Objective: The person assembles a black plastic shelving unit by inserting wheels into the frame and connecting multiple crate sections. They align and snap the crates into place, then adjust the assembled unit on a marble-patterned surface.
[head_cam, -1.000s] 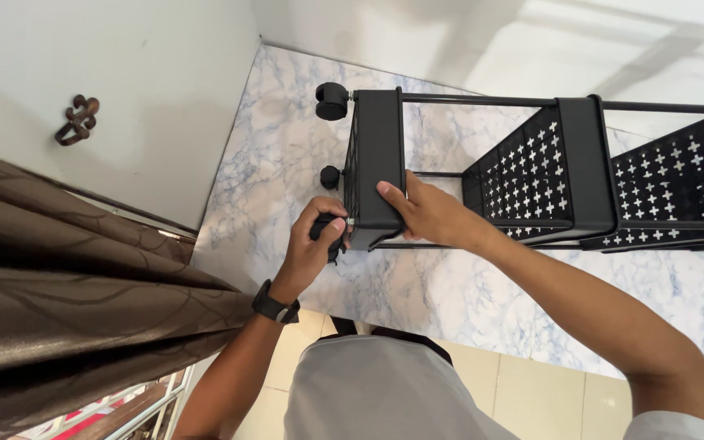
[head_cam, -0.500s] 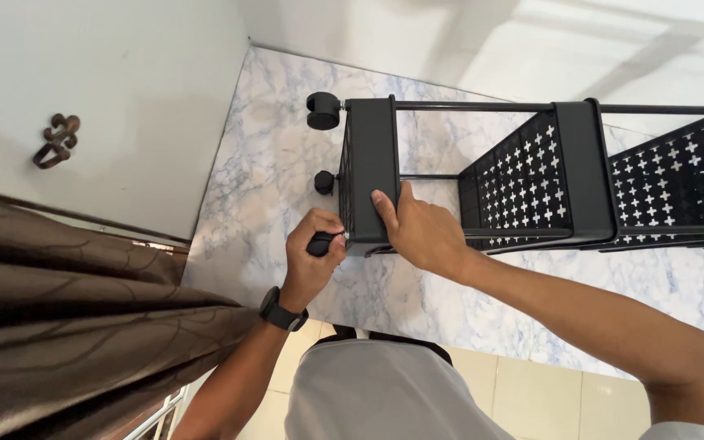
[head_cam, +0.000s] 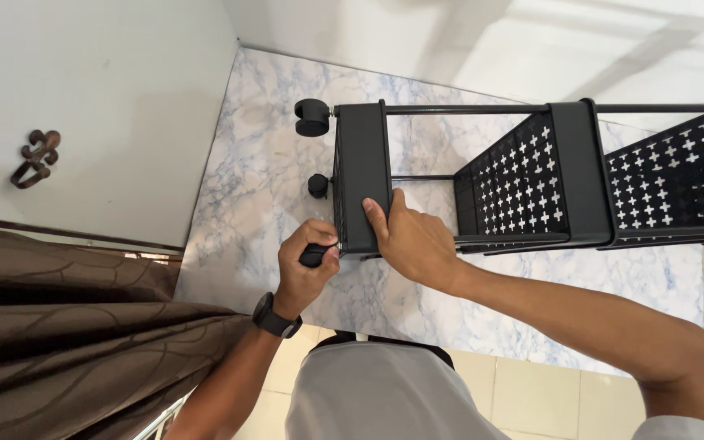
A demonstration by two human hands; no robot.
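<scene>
Left hand [head_cam: 307,265] clenched on one black caster [head_cam: 313,256] at the cart [head_cam: 362,175] base's near corner, right hand [head_cam: 411,240] flat against that base, two casters [head_cam: 312,117] already mounted.

Bright, sharp daylight (soft wall shadows)

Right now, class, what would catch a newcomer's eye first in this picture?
A black metal rack with cross-shaped cut-outs lies on its side across the marbled floor. At its base, the left hand grips a black caster, while the right hand presses the bottom panel.
</scene>
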